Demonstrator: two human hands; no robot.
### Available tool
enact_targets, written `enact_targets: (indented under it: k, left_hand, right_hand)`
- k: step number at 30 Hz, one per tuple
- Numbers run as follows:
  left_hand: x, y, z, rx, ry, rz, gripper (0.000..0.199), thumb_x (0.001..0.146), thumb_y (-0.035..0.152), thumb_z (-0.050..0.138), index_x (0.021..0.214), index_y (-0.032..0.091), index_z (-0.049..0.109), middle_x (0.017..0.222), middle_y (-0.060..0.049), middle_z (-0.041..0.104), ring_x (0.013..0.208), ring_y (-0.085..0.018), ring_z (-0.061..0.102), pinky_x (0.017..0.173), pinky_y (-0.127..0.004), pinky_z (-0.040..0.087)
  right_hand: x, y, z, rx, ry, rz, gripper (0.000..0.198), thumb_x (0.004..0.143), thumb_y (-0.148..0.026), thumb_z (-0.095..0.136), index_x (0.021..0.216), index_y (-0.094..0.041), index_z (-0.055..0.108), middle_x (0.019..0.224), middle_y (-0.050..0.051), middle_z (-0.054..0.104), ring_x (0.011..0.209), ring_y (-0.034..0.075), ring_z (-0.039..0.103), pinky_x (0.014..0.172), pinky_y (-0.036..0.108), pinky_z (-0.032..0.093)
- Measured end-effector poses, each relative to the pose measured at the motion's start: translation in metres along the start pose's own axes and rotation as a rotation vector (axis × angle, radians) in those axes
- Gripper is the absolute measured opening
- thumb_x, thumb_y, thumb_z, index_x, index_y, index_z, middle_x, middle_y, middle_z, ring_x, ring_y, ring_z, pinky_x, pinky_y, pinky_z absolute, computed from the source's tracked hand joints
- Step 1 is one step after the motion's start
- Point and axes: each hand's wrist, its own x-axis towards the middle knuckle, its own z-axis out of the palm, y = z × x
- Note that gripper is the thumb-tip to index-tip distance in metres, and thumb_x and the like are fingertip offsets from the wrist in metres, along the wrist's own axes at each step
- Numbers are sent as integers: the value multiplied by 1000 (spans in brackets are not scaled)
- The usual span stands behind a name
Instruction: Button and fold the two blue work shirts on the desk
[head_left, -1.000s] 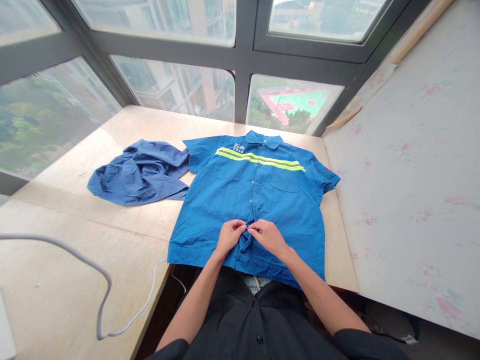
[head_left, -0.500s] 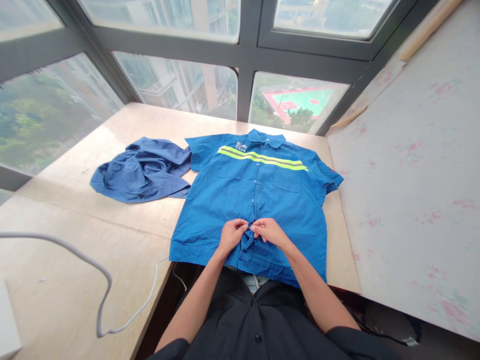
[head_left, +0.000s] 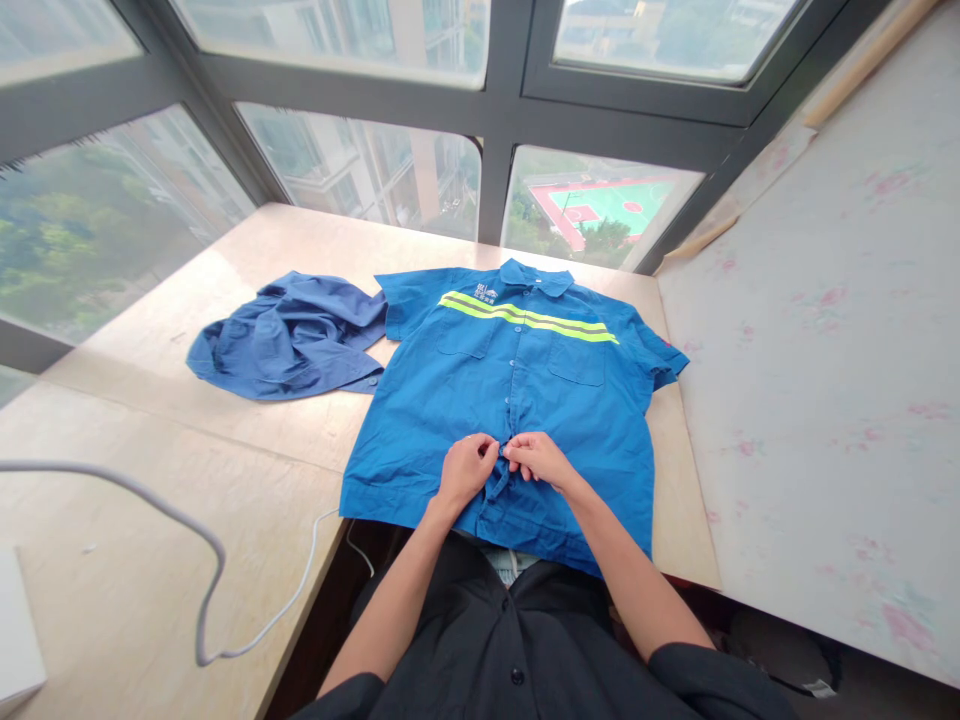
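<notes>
Bright blue short-sleeved cloth shirt (head_left: 442,400) with a yellow-green reflective band lies front up, collar away from the person, on the pale wooden tabletop (head_left: 255,480); hem slightly past the near edge. Left hand (head_left: 468,470) and right hand (head_left: 541,460) meet at the lower front opening, fingers nearly closed, each pinching a bit of shirt between thumb and forefinger; which bit exactly, too small to tell. Main risk: slipping, since only the fingertips grip and the fold is tiny. Cloth below the hands is bunched, so the two front edges could sit out of line or crease. A hard tug toward the body could slide the shirt off, given that overhang. The sleeve on the left meets the crumpled dark blue cloth garment (head_left: 289,345), touching or overlapping, can't tell; a sideways pull might drag both.
</notes>
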Motion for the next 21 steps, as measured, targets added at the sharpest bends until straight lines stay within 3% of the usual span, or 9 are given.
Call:
enact_targets:
  k: [9,13,16,19,21]
  left_hand:
    - [-10,-2,4,240,7,12,22,95,27,46,95,20,67,94,-7,69,88,-19,63,78,-27,45]
    - [-16,-1,11,307,118,181,26,94,20,45,112,18,63,110,-11,66,102,-22,61,89,-33,48]
    - [-22,-1,17,361,97,321,30,94,19,43,117,18,62,122,-14,63,114,-25,58,96,-41,47]
    - [-28,-5,18,419,16,383,40,93,19,43,131,17,55,140,-15,54,133,-27,47,104,-45,43]
    - [-31,-11,16,453,-35,401,45,94,21,42,138,17,49,147,-14,48,139,-27,40,109,-46,39]
  right_hand:
    - [-1,7,2,-50,41,-42,19,77,-35,61,78,-17,63,60,-2,64,39,7,50,36,17,33]
    - [0,11,10,-158,218,-165,16,78,-34,62,80,-19,62,63,-3,63,48,10,55,48,20,44]
    - [-3,15,10,-245,308,-303,16,81,-32,61,90,-19,62,73,-1,65,58,13,59,60,25,51]
    - [-6,21,1,-465,421,-477,23,87,-28,55,106,-18,63,106,10,67,91,21,65,84,37,54]
    - [-8,30,-8,-668,500,-576,36,90,-29,55,123,-17,59,133,17,56,123,28,54,102,47,45]
